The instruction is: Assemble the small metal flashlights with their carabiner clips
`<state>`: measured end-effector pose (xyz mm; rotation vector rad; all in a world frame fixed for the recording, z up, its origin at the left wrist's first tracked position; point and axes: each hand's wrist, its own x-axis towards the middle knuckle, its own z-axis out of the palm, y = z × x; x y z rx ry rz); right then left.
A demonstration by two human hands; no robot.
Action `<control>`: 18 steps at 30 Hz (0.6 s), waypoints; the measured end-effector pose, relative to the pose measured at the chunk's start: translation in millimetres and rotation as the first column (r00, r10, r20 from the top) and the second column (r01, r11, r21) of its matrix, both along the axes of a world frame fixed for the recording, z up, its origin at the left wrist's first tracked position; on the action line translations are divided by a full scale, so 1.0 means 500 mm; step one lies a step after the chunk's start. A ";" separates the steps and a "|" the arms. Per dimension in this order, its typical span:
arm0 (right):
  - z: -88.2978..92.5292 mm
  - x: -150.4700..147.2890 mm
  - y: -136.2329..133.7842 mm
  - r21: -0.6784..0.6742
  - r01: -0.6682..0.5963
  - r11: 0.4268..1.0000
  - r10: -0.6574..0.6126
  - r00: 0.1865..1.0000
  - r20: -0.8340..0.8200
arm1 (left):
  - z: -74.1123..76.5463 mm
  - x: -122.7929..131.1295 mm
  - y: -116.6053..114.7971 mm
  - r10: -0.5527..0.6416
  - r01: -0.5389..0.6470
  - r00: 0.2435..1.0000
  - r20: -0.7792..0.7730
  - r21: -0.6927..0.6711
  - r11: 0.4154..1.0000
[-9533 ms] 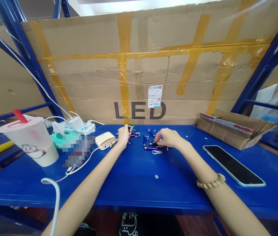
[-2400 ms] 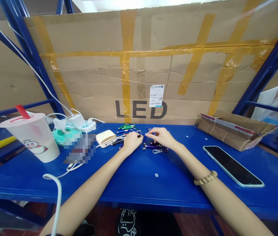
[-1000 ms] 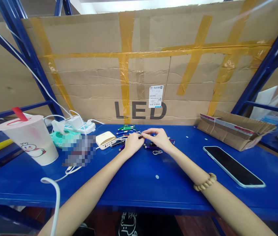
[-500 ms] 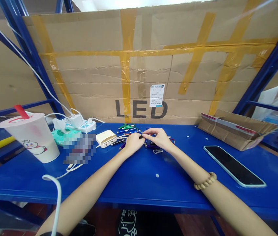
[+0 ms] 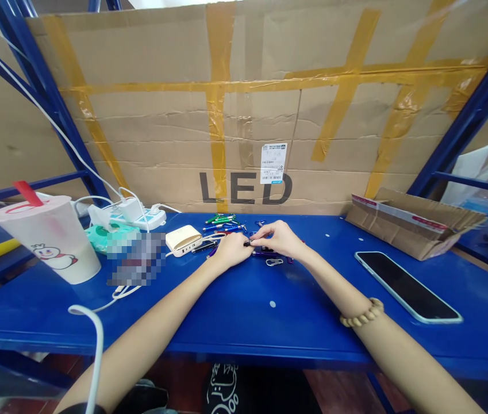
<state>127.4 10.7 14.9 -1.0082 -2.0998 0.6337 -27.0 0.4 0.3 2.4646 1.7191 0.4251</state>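
My left hand (image 5: 234,250) is closed around a small black piece (image 5: 247,244) whose end pokes out by the thumb; most of it is hidden by the fingers. My right hand (image 5: 283,238) meets it from the right, thumb and forefinger pinched together at that end. What lies in this pinch is too small to make out. Slim green metal tubes (image 5: 221,218) and blue ones (image 5: 225,227) lie in a pile behind the hands. Several dark and purple tubes (image 5: 265,253) lie under my right hand, with a silver carabiner clip (image 5: 274,262) in front of them.
A cream power bank (image 5: 183,240), a wipes pack (image 5: 110,237), a power strip (image 5: 142,218) with white cables and a drink cup (image 5: 60,241) stand left. To the right are a phone (image 5: 407,286) and an open cardboard box (image 5: 411,224). A big carton (image 5: 161,132) closes the back.
The view has shifted slightly. My hands stay together around the black piece, and my right fingertips have moved a little at its end.
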 end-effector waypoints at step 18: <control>-0.021 -0.021 -0.010 -0.083 0.020 0.996 -0.008 0.990 0.140 | -0.001 -0.001 -0.007 0.016 -0.001 0.970 -0.244 0.060 0.998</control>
